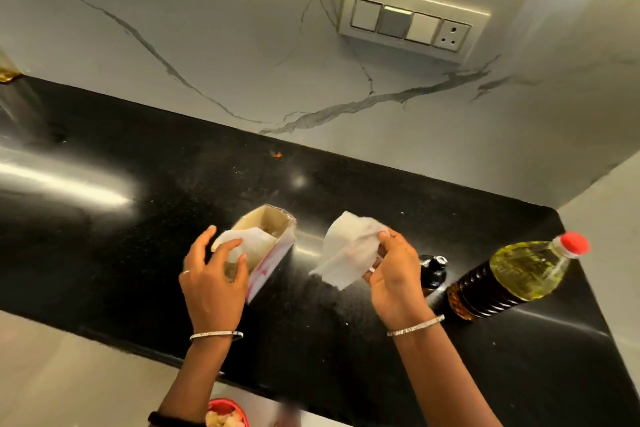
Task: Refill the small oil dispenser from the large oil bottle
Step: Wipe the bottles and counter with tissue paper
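Your right hand (393, 274) pinches a limp tissue (346, 248); your left hand (211, 282) steadies the tissue box (268, 251). The large oil bottle (512, 276) looks heavy, slick: grasp its ribbed waist.

**Materials and finishes on the counter**

The counter (346, 340) is black polished stone, glossy and finely speckled. The wall (207, 28) is smooth white marble with grey veins. The tissue (346, 250) is soft, crumpled white paper; the box (273, 246) is matt cardboard. The bottle (512, 277) is clear ribbed plastic with a red plastic cap. The dispenser (433, 272) looks dark and glossy. Both bangles (415, 326) are shiny metal.
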